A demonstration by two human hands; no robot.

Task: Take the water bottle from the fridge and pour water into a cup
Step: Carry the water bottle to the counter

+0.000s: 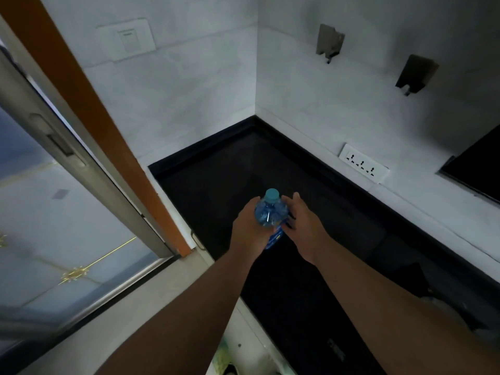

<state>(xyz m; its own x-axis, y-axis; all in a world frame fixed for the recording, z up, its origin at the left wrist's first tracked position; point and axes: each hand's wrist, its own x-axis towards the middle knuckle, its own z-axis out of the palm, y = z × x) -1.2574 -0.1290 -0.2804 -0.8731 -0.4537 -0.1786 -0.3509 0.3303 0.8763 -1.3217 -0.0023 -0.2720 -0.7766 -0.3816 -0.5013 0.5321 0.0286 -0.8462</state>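
Note:
A clear blue water bottle with a teal cap stands upright over the black countertop. My left hand grips its body from the left, fingers wrapped round it. My right hand is at the bottle's right side, fingers reaching against it; whether they curl round it is hidden. No cup is in view. The cap is on the bottle.
White tiled walls meet in a corner behind the counter. A white socket strip sits low on the right wall, two metal hooks higher up. A dark panel is at far right. An orange-edged frame and grey sliding door stand left.

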